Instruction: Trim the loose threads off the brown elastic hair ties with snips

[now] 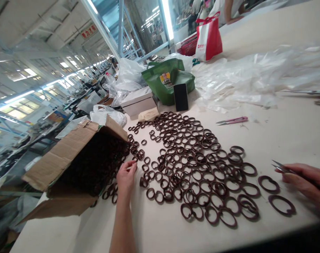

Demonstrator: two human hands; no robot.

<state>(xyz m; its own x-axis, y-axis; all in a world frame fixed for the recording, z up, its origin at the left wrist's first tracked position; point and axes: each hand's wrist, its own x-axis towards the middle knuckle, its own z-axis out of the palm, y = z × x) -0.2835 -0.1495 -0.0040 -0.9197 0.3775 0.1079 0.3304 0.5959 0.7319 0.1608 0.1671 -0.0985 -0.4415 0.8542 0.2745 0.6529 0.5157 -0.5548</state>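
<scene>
Many dark brown rings (pixel 191 158), several with a small notch or curl in the band, lie spread over the pale table. My left hand (pixel 126 175) is at the left edge of the spread, beside the box's open mouth. Its fingers are curled together at a small ring (pixel 135 159); whether they grip it is hidden. At the right edge my right hand (pixel 307 181) is closed around thread snips (pixel 280 167), blades pointing left. Two larger rings lie just left of that hand, one of them this notched ring (pixel 282 205).
A cardboard box (pixel 62 151) lies on its side at left, dark rings spilling out. Pink-handled snips (pixel 234 120) lie behind the rings. Farther back are a phone (pixel 181 97), a green bag (pixel 162 79), a white box (pixel 139 102), plastic sheeting (pixel 249 77) and a red-and-white bag (pixel 209 38).
</scene>
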